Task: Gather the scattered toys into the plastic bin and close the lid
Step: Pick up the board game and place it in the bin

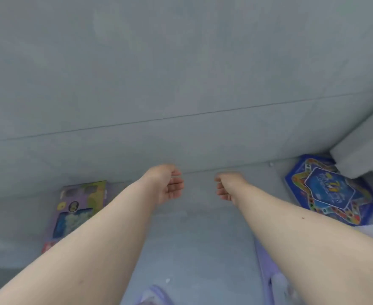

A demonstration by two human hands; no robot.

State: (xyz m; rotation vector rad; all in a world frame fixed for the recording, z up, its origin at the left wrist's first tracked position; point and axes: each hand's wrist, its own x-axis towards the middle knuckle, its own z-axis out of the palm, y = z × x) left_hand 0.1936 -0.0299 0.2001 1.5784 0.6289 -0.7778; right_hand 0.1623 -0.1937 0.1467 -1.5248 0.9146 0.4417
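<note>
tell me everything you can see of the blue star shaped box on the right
The blue star-shaped box lies flat on the pale floor at the right edge of the view, tucked into a corner beside a grey block. Its lid looks like printed cardboard or tin: a deep blue rim, a lighter blue central panel with yellow lettering too blurred to read, and small multicoloured squares along its border. It looks closed. Neither hand touches it; the right forearm passes in front of its lower corner.

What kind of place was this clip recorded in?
Probably a home room or play area: a blue star-patterned board game box and a purple toy box lie on a pale grey floor.
</note>
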